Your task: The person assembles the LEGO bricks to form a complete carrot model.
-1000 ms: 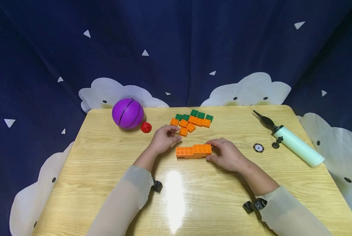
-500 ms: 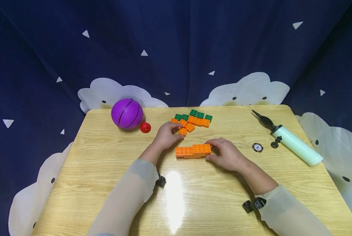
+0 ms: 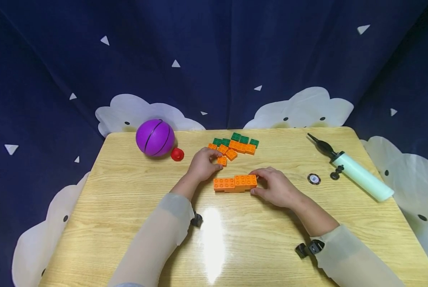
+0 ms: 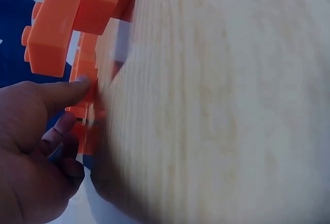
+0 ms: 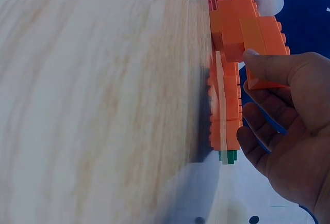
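My left hand (image 3: 201, 164) pinches a small square orange building brick (image 3: 222, 161) between thumb and fingertips, near the front of a loose group of bricks. In the left wrist view, the thumb of the left hand (image 4: 31, 136) lies against orange plastic; the other fingers are partly hidden. My right hand (image 3: 273, 186) grips the right end of a joined orange brick assembly (image 3: 229, 183), thumb in front and fingers behind. The right wrist view shows this assembly (image 5: 237, 28) in several offset layers, raised a little above the table, with the thumb on its side.
Beyond the left hand lie several orange bricks (image 3: 241, 147) and green bricks (image 3: 236, 136). A purple ball (image 3: 155, 137) and a red hat-shaped piece (image 3: 177, 154) stand left. Rightward are a round chip (image 3: 314, 179), a small black piece (image 3: 335, 175) and a pale green hand pump (image 3: 362, 177).
My left hand has moved right and slightly forward, closing on the small orange brick. That brick has shifted slightly toward me. The right hand and the assembly have stayed in place.
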Demonstrator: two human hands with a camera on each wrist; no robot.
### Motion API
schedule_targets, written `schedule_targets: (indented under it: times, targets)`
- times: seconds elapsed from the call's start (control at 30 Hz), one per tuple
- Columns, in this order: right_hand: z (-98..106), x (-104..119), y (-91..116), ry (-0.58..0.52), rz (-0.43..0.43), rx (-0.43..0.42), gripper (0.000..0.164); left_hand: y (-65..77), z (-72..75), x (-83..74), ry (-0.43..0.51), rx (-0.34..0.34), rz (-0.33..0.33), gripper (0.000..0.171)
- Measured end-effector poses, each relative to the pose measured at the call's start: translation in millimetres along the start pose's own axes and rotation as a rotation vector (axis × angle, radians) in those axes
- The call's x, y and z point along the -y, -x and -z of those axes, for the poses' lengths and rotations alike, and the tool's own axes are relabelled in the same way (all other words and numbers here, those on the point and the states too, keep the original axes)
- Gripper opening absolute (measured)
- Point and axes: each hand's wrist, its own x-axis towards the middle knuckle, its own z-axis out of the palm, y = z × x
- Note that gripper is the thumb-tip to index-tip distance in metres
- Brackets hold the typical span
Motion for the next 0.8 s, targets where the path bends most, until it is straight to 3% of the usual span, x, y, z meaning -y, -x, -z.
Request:
schedule_targets:
  times: [0.8]
  targets:
    - [-1,1,0,-0.019,-0.016,-0.003,0.049,28.4,10.4,10.7,0.107,0.000,0.028,0.032]
